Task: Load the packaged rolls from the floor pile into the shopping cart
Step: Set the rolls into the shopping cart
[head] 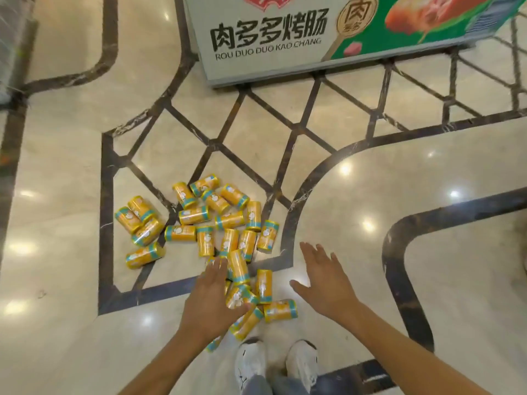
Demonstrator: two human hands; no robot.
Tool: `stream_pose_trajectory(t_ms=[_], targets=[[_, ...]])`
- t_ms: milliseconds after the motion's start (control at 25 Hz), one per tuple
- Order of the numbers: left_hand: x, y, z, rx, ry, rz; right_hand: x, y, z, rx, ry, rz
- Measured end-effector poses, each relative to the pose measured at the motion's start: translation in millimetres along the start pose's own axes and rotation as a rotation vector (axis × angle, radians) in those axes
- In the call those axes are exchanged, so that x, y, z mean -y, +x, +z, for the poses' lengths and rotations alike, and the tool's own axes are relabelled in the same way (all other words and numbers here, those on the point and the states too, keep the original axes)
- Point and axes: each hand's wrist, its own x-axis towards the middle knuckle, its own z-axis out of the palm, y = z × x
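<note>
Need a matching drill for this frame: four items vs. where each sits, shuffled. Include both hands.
Items:
1 left hand
2 right hand
3 white sneakers
4 grey-and-green printed display case

Places:
A top of frame, beyond the pile of yellow, teal-banded packaged rolls
B over bare cream floor, right of the pile
C over the pile's near end
D bottom edge of frame

Pairs: 1-C, 2-B, 3-D, 4-A

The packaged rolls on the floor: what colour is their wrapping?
Yellow-orange with teal end bands and a small white figure, seen in the head view on the packaged rolls.
</note>
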Motion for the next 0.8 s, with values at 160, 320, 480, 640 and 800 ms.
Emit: stream_pose_trajectory(t_ms=[160,320,480,640,800], targets=[[49.3,70.9,125.6,0.020,0.002,-0.054,-37.8,87.6,131.0,0.088,-0.070,-0.042],[98.0,116.6,246.4,0.086,0.006,-0.100,-70.6,140.9,267.9,0.206,-0.136,-0.042],[148.5,150.0,344.2,0.172,0.042,-0.143,-94.9,179.7,382.6,0.313,-0.149,-0.049],[176.1,161.7,392.4,0.120,0.089,-0.195,-109.1,200.8,442.5,0.406,-0.292,-0.137],[181.9,165.9,403.7,0.045,0.113,-0.205,-111.9,208.9,464.5,0.360,-0.414,-0.156]])
